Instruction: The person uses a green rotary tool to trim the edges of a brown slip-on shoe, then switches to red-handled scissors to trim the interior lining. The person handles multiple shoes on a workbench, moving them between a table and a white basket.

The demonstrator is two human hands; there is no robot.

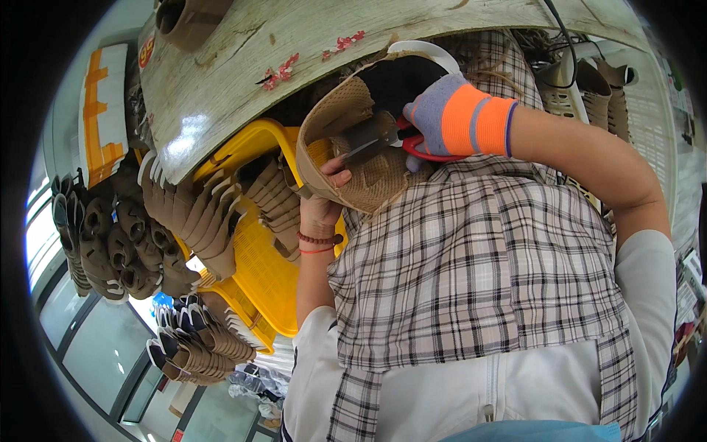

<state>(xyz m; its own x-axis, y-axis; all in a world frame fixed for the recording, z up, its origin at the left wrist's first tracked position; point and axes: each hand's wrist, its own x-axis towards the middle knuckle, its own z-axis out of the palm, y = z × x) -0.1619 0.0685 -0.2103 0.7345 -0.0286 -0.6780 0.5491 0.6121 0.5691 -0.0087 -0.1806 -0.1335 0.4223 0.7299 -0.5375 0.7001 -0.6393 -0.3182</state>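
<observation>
A tan shoe upper (337, 110) with a mesh-like surface and dark lining is held up over my lap. My bare left hand (324, 197) grips its lower left edge, the thumb pressed on the inner side. In a grey and orange glove, my right hand (449, 118) is closed round the red handles of a pair of scissors (431, 153). The scissor blades point left into the upper, near my left fingertips; whether they touch the material I cannot tell. A white strip curves along the upper's far rim.
Ahead is a pale wood-patterned table (221, 96) with another shoe (190, 20) at its far left. On my left, a yellow basket (269, 272) holds stacked tan uppers (195, 214). More uppers (110, 236) hang farther left, and others (593, 92) stand at the right.
</observation>
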